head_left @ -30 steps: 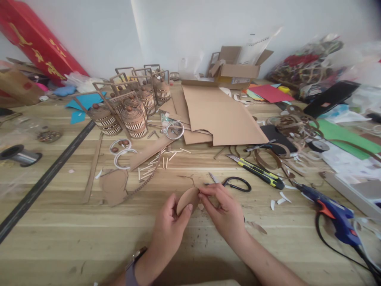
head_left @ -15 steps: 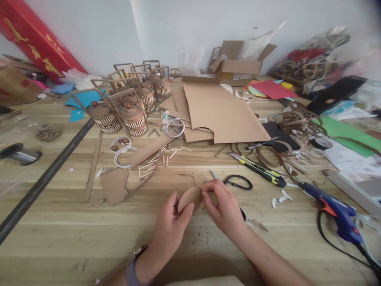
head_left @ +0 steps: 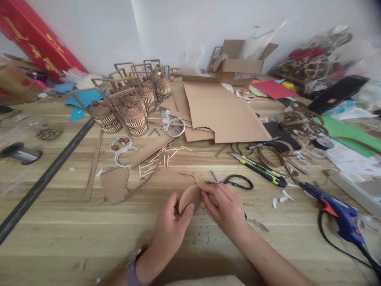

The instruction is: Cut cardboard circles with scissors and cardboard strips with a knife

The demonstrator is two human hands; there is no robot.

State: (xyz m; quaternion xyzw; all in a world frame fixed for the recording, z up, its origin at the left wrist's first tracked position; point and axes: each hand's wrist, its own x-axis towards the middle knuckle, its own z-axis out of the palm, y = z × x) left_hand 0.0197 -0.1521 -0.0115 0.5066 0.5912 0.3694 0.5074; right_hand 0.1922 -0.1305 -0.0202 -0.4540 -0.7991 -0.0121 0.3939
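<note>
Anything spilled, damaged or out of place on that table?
Yes. The knife lies with its blade exposed, and the scissors lie open, partly hidden by the right hand: bare sharp edges. The big cardboard sheet has a ragged notch at its near left corner.

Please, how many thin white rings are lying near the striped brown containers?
3. One thin white ring surrounds round brown beads, a second sits just below it in the picture, and a third lies at the far end of a brown cardboard strip. Others may be hidden.
</note>
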